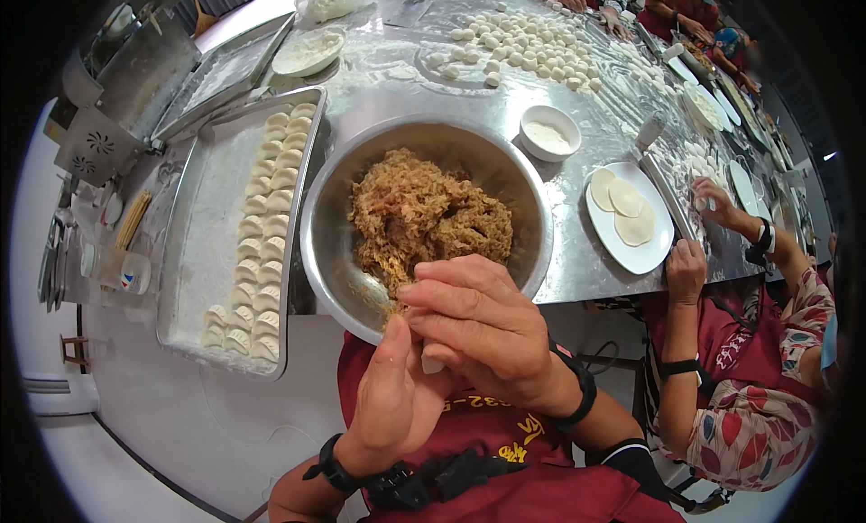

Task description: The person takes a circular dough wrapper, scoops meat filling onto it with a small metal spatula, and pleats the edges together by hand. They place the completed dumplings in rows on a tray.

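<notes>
My left hand (399,394) is cupped over the near rim of a steel mixing bowl (538,232). A pale bit of dough wrapper (431,366) shows between its palm and my right hand (484,323). The right hand lies across the left with its fingers bent and the tips together, hiding most of the wrapper. Whether those fingers grip a tool cannot be seen. Brown minced filling (426,212) is heaped in the bowl, and a strand of it reaches down to the fingertips.
Left of the bowl, a metal tray (203,219) holds rows of folded dumplings (267,249). On the right are a flour bowl (549,132) and a white plate (643,256) with three round wrappers (634,227). Dough pieces (528,46) lie behind. A co-worker's hands (687,269) work at the right.
</notes>
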{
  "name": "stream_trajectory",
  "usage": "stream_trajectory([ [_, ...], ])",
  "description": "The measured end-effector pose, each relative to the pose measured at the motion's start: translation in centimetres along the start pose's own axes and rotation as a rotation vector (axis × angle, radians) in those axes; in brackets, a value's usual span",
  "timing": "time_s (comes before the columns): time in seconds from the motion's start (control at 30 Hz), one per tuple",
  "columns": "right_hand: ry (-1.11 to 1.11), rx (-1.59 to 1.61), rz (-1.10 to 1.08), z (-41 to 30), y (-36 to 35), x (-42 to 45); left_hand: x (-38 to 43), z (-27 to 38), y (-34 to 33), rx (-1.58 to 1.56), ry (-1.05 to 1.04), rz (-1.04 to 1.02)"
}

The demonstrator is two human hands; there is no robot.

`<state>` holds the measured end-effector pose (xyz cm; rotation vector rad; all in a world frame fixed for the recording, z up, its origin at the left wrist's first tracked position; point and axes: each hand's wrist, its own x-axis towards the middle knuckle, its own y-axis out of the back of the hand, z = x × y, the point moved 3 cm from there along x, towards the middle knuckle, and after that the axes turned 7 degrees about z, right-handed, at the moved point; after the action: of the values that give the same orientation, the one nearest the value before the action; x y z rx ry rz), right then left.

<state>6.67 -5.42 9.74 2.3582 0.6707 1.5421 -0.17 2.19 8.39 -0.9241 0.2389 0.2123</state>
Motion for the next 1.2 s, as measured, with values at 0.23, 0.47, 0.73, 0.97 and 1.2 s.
stream_trajectory([
  [0.23, -0.048, 0.137, 0.019, 0.18, 0.16, -0.13, 0.17, 0.07, -0.24, -0.113, 0.057, 0.07],
  [0.47, -0.156, 0.184, 0.055, 0.39, 0.15, 0.23, 0.1, 0.17, -0.07, -0.085, 0.032, -0.001],
  [0.73, -0.048, -0.019, 0.039, -0.03, 0.09, 0.25, 0.49, 0.06, -0.03, -0.16, 0.072, 0.022],
  [0.97, 0.009, 0.006, 0.09, -0.26, 0.2, 0.13, 0.65, -0.03, -0.1, -0.209, 0.085, 0.043],
  [1.2, -0.113, -0.031, 0.133, -0.24, 0.78, 0.38, 0.55, 0.37, 0.29, -0.183, 0.058, 0.001],
])
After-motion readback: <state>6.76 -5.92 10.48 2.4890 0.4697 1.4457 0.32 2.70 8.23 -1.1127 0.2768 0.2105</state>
